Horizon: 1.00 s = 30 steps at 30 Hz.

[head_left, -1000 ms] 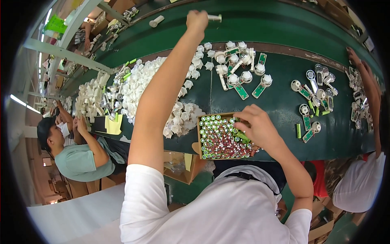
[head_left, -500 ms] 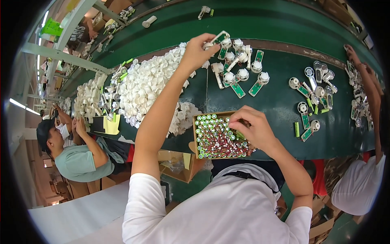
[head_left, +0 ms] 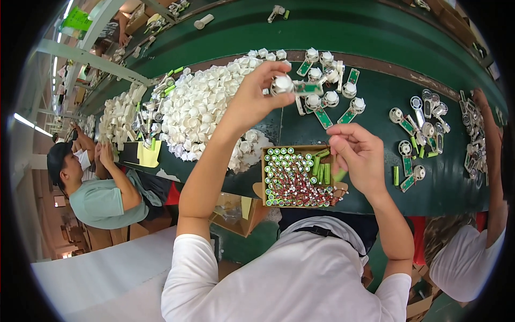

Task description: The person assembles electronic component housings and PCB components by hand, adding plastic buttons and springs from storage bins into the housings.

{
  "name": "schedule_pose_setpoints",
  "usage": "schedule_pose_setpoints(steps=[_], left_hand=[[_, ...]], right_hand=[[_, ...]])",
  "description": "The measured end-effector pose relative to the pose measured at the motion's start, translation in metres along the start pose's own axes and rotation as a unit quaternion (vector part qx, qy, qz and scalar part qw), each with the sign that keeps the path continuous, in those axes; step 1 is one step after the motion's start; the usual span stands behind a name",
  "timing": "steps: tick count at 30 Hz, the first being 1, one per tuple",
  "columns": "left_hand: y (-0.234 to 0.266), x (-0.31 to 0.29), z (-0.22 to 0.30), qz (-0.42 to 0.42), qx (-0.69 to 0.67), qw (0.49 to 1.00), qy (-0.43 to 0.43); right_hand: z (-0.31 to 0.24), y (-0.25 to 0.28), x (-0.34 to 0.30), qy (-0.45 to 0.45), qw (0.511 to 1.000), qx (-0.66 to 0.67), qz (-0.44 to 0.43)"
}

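Observation:
My left hand (head_left: 249, 104) is closed around a white round-headed part with a green circuit board (head_left: 308, 88), lifted over the bench. The round head sits at my fingers and the board points right. My right hand (head_left: 363, 158) is pinched above the right side of a cardboard box (head_left: 263, 185). A green battery cell (head_left: 339, 175), smeared by motion, hangs beneath its fingers, seemingly by its thin wires. Inside the box stand rows of green battery cells (head_left: 281, 158) with tangled red and black leads; a few cells lie on their sides at the right.
A big heap of white plastic caps (head_left: 198, 102) lies left of the box. Several similar round-headed assemblies (head_left: 323, 118) are beyond it, with more (head_left: 418, 126) farther right. A green conveyor belt (head_left: 343, 29) runs along the back. Co-workers sit at left (head_left: 110, 201) and right (head_left: 466, 257).
My left hand has drawn a round-headed part back from the far group, toward me. My right hand has risen out of the box and moved right, with a battery cell.

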State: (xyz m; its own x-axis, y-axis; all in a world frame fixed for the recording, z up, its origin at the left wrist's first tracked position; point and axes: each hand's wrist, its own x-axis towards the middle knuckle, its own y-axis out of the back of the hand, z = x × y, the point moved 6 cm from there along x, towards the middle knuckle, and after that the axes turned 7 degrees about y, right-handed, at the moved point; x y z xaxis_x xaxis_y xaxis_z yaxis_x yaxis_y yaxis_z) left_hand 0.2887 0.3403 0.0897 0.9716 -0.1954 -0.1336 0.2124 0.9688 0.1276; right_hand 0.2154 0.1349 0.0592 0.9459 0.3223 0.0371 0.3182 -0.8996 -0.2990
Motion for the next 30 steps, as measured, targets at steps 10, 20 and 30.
schedule_pose_setpoints(steps=[10,20,30], left_hand=[[-0.011,-0.023,0.001,-0.054,-0.105,0.988,-0.102],[-0.055,-0.037,-0.009,0.004,-0.370,0.927,-0.064],[-0.070,-0.048,-0.007,0.088,-0.407,0.909,-0.011]], right_hand=[[-0.052,-0.015,-0.006,0.155,0.930,-0.333,0.015],[-0.059,-0.030,-0.007,0.241,0.880,-0.407,-0.046],[-0.052,-0.045,-0.012,0.227,0.894,-0.386,-0.021]])
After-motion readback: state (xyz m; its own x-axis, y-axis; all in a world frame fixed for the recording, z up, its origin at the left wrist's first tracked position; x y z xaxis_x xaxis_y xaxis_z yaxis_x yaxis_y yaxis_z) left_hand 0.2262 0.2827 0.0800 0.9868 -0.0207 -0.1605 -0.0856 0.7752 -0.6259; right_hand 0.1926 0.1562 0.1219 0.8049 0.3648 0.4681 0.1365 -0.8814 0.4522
